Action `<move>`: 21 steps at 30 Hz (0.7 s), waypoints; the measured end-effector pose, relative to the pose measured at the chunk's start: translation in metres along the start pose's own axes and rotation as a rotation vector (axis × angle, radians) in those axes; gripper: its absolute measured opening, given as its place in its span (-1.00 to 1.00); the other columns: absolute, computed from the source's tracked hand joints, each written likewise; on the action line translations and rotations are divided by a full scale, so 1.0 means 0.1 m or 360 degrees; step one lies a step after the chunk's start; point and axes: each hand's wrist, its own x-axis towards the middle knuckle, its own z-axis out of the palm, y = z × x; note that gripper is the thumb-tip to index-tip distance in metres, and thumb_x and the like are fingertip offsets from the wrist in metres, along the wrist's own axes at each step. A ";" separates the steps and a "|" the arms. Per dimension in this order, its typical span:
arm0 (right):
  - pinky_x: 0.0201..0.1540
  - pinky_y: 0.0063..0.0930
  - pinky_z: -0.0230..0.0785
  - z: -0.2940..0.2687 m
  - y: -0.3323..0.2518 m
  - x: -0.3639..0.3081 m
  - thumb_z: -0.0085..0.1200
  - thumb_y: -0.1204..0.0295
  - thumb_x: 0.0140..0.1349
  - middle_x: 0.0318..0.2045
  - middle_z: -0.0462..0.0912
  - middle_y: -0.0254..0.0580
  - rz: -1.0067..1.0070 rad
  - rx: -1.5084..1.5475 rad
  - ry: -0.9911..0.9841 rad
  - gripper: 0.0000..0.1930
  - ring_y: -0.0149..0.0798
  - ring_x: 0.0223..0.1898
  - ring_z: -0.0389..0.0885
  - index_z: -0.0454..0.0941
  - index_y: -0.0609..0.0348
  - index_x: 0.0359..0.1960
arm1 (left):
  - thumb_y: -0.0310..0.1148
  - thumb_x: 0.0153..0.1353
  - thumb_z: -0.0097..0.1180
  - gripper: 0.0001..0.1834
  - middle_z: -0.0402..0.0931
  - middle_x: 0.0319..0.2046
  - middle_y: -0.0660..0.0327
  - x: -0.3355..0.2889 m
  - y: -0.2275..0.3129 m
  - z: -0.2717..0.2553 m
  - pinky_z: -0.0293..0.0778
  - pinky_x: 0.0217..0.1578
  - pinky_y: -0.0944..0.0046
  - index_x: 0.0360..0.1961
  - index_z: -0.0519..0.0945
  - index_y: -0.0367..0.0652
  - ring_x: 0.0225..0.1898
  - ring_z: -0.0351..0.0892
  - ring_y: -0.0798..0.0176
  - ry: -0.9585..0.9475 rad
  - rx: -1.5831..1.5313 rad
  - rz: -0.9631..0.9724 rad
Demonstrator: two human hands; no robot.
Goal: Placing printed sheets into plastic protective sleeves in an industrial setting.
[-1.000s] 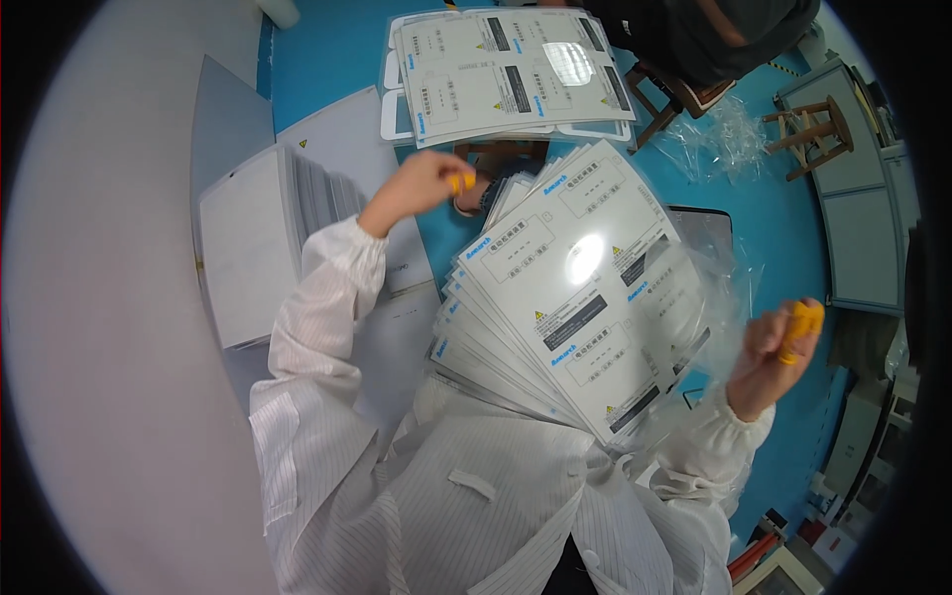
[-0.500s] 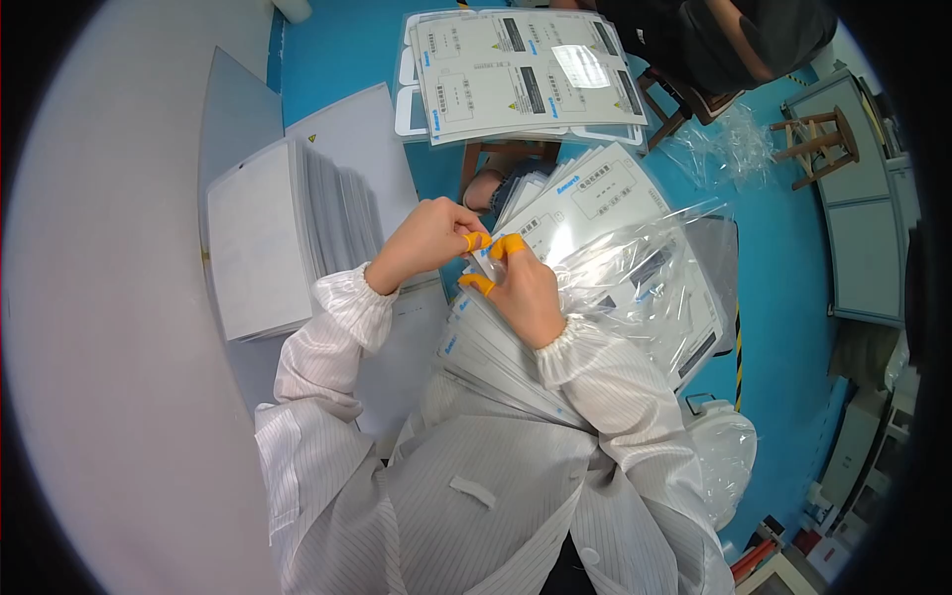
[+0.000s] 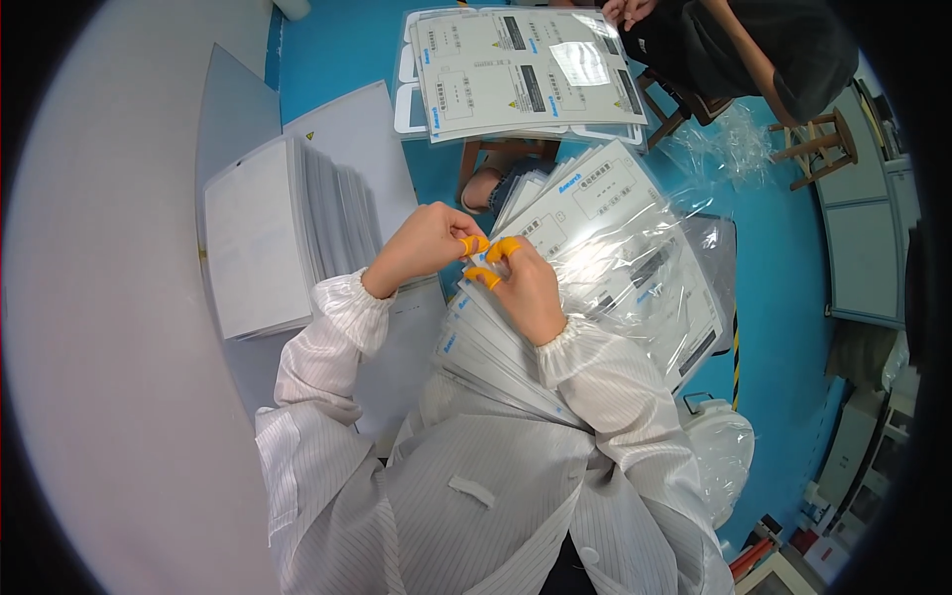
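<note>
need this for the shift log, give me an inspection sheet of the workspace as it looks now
surface: white table at the left, blue floor beyond it
job's things: fanned stack of printed white sheets on the lap, a clear plastic bag lying over it
clutter: stack of white booklets on the table; second pile of printed sheets farther off; loose clear plastic on the floor
hands: left hand and right hand meet fingertip to fingertip over the stack, orange finger cots on the fingertips; anything pinched is too small to tell
cables: nothing seen
surroundings: another person in dark clothes, wooden stool, grey cabinet
</note>
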 end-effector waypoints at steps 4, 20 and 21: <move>-0.45 -0.45 0.31 -0.05 0.12 0.05 0.26 0.55 -0.12 -0.44 0.45 -0.10 0.0176 0.0008 0.0075 -0.75 -0.15 -0.51 0.47 0.47 0.33 -0.39 | -0.51 0.08 0.09 -0.86 0.57 -0.56 0.23 0.00 0.02 -0.01 0.38 -0.48 0.51 -0.36 0.63 -0.33 -0.53 0.47 0.51 -0.0041 0.0078 -0.0011; 0.01 -0.37 0.29 -0.87 0.55 0.10 -0.18 0.36 0.31 -0.33 0.53 -0.18 0.0313 0.2003 0.0856 -0.86 -0.26 -0.20 0.49 0.31 0.13 -0.21 | -0.64 0.04 0.06 -0.69 0.60 -0.39 0.13 0.06 -0.25 -0.07 0.49 -0.29 0.47 -0.13 0.54 -0.38 -0.40 0.57 0.42 -0.0255 -0.0424 -0.0219; 0.01 -0.37 0.29 -0.97 0.66 0.07 -0.18 0.36 0.31 -0.33 0.53 -0.18 0.0307 0.1998 0.0862 -0.86 -0.26 -0.20 0.49 0.31 0.13 -0.21 | -0.65 0.04 0.05 -0.67 0.60 -0.39 0.14 0.07 -0.27 -0.08 0.49 -0.29 0.48 -0.10 0.53 -0.37 -0.41 0.56 0.43 -0.0274 -0.0466 -0.0236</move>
